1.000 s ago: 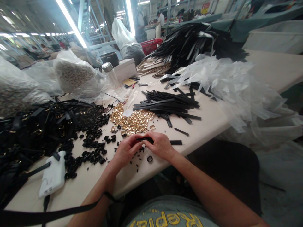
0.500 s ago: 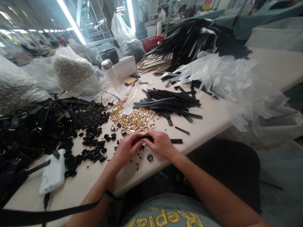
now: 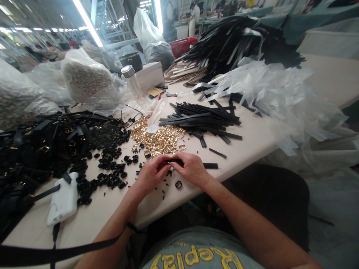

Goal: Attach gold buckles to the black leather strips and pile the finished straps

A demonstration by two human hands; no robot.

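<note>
Close to the table's front edge, my left hand [image 3: 153,172] and my right hand [image 3: 191,167] meet, both closed on one black strap [image 3: 176,161]. The strap's middle shows between the fingers; a flat black end [image 3: 211,166] sticks out beyond the right hand, though I cannot tell whether it is the same piece. Just past my fingertips lies a heap of gold buckles [image 3: 159,139]. A small dark ring [image 3: 178,184] rests below the right hand, and tiny black bits [image 3: 164,192] are scattered under the left.
A pile of black straps [image 3: 204,119] lies behind the buckles. Black loops [image 3: 112,175] and finished buckled straps [image 3: 42,145] cover the left, near a white power bank [image 3: 63,200]. Glasses [image 3: 133,120], a glass bottle [image 3: 131,76] and white plastic strips [image 3: 291,97] stand farther off.
The view has shifted slightly. Both hands keep nearly the same grip on the strap, and nothing on the table has visibly moved.
</note>
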